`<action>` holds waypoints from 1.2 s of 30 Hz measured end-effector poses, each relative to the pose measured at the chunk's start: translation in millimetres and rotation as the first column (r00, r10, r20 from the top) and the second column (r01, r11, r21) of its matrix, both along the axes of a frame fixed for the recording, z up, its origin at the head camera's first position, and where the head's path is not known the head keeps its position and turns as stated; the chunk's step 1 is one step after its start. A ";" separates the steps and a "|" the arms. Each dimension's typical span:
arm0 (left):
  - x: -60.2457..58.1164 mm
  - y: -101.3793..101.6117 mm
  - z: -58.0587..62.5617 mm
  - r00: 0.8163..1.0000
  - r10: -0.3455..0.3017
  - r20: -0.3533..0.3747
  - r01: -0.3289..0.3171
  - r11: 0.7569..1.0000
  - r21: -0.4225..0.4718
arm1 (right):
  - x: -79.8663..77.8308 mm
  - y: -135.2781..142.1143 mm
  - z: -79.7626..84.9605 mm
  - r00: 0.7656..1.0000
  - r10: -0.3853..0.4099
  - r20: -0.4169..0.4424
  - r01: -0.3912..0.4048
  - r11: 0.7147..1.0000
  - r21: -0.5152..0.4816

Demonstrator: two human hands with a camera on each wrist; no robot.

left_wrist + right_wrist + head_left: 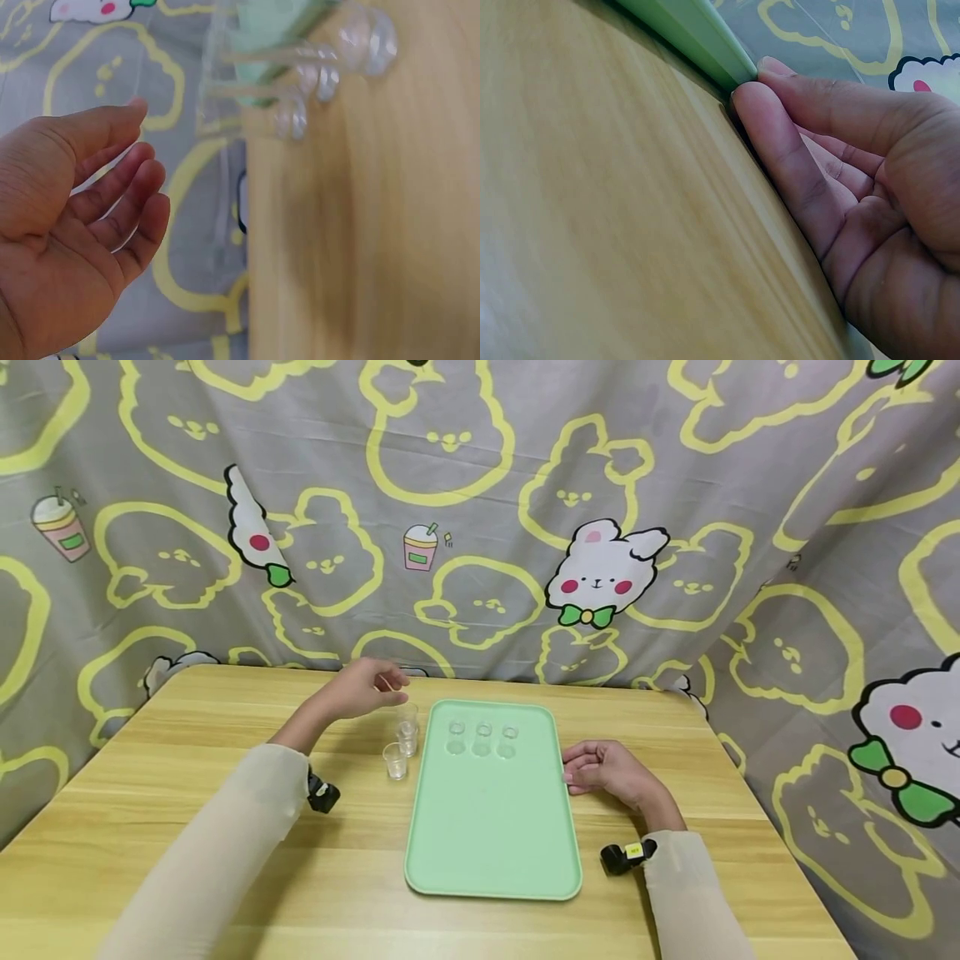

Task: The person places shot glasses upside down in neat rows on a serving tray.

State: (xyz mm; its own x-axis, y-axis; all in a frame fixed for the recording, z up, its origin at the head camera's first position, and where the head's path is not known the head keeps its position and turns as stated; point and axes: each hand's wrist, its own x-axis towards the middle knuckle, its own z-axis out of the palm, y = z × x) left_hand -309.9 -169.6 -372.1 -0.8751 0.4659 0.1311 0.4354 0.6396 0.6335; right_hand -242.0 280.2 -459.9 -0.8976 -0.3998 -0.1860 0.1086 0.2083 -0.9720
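The left hand (367, 687), its grip loose and holding nothing, hovers above the clear cups (401, 739) left of centre, just beside the green tray (491, 827). The right hand (600, 770) rests on the desk (187, 735), curled fingertips touching the tray's right edge (seemingly to steady it), gripping nothing.

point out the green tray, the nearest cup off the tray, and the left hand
green tray (491, 827), head view, bare middle of its floor
nearest cup off the tray (395, 761), head view, its clear side wall
left hand (366, 687), head view, back of the hand
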 end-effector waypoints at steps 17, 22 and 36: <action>-8.3 -24.6 -40.9 0.987 0.002 0.163 -0.005 1.000 0.014 | -0.9 -0.3 -0.4 1.000 0.008 0.004 -0.008 1.000 -0.001; -11.1 -21.1 -48.1 0.980 -0.013 0.199 0.002 0.998 0.059 | -0.6 0.0 -0.5 1.000 0.013 -0.006 -0.013 1.000 0.006; -13.6 -6.9 -53.9 0.972 -0.058 0.226 0.043 0.997 0.070 | -0.9 -0.6 0.8 1.000 -0.016 0.005 0.016 1.000 0.014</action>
